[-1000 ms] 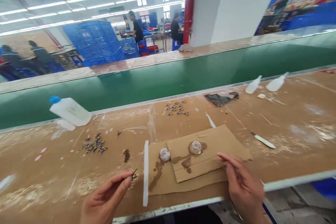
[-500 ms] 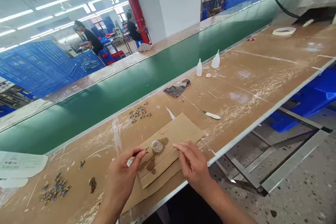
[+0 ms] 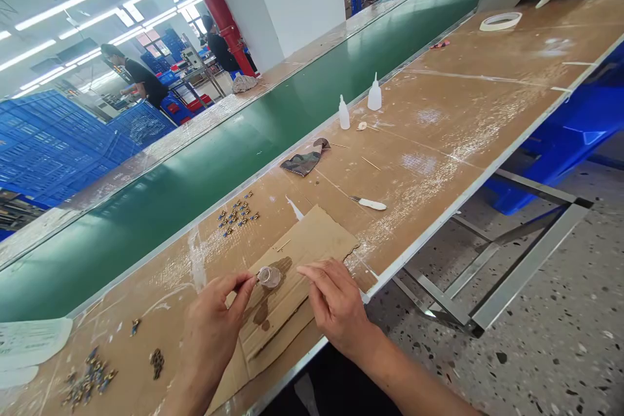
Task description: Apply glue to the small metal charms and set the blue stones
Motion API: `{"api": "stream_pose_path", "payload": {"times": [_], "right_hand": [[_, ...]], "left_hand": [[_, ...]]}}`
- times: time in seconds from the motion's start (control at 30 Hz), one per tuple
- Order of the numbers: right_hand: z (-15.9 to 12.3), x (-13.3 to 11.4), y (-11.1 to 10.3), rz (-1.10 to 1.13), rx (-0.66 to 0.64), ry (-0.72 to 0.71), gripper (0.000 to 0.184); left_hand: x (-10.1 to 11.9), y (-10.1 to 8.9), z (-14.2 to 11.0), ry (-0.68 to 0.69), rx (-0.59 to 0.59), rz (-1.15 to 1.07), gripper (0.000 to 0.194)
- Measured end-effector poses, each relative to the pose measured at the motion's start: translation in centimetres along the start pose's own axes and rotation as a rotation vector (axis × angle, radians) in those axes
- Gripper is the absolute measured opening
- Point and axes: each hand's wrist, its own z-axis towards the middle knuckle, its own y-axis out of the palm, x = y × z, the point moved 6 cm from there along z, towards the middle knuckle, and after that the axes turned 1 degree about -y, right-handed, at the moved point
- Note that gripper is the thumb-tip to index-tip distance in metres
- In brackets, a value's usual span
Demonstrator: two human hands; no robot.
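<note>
My left hand [image 3: 214, 322] is pinched at thumb and forefinger right beside a small clear round cap [image 3: 268, 275] that sits on a stained cardboard sheet [image 3: 312, 244]; what the pinch holds is too small to make out. My right hand [image 3: 334, 302] rests on the cardboard's near edge with fingers curled together, the fingertips pointing toward the cap. A loose pile of small blue and gold parts [image 3: 237, 212] lies beyond the cardboard, and another pile [image 3: 88, 380] lies at the far left.
A green conveyor belt [image 3: 195, 169] runs behind the brown worktable [image 3: 463, 110]. On the table are two white squeeze bottles [image 3: 374, 94], a dark rag [image 3: 305, 161], a white-handled knife [image 3: 370, 203] and a tape roll [image 3: 500, 21]. People stand at blue crates beyond.
The view has swung further right. My left hand has brought its pinch up against the clear cap, and my right hand has stayed on the cardboard.
</note>
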Motion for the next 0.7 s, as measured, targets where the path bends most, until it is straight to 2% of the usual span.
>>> {"api": "stream_pose_path", "payload": {"times": [0.43,0.7], "right_hand": [[0.1,-0.01,-0.12,0.003,0.003,0.016,0.039],[0.03,0.05,-0.12,0.003,0.008,0.022,0.041]], "left_hand": [[0.7,0.29,0.1,0.115,0.016,0.027,0.023],[0.55,0.52,0.06,0.126,-0.006,0.036,0.024]]}}
